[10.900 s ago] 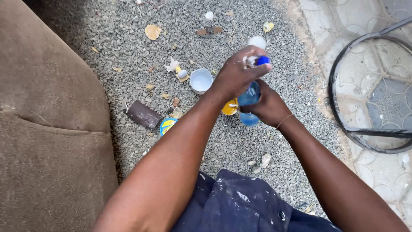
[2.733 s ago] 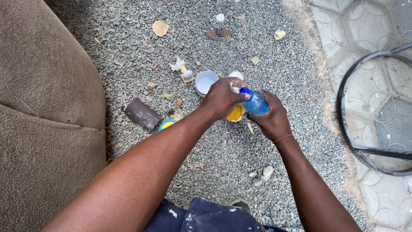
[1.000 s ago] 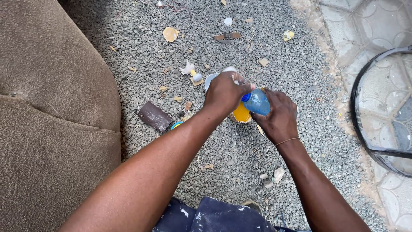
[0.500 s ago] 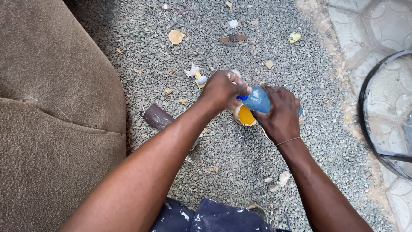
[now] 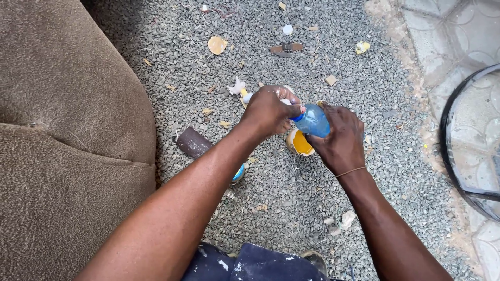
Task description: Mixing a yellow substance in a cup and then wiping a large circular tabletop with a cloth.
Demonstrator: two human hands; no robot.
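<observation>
A blue bottle (image 5: 314, 120) is held tilted over the gravel (image 5: 291, 198), gripped round its body by the right hand (image 5: 338, 138), whose fingers are wrapped closed about it. Its cap end is pinched by the closed fingers of the left hand (image 5: 268, 110). Just below both hands, a yellow-filled tin (image 5: 299, 143) is seen. Left of the left forearm a brown block (image 5: 192, 142) lies, beside a brown cushion (image 5: 67, 140).

Head view: worn on the person's head; faces steeply down past both forearms
Nearness: close over the grey gravel ground (image 5: 291, 192)
Edges: brown fabric cushion (image 5: 67, 156) left; pale patterned paving (image 5: 453, 36) right
</observation>
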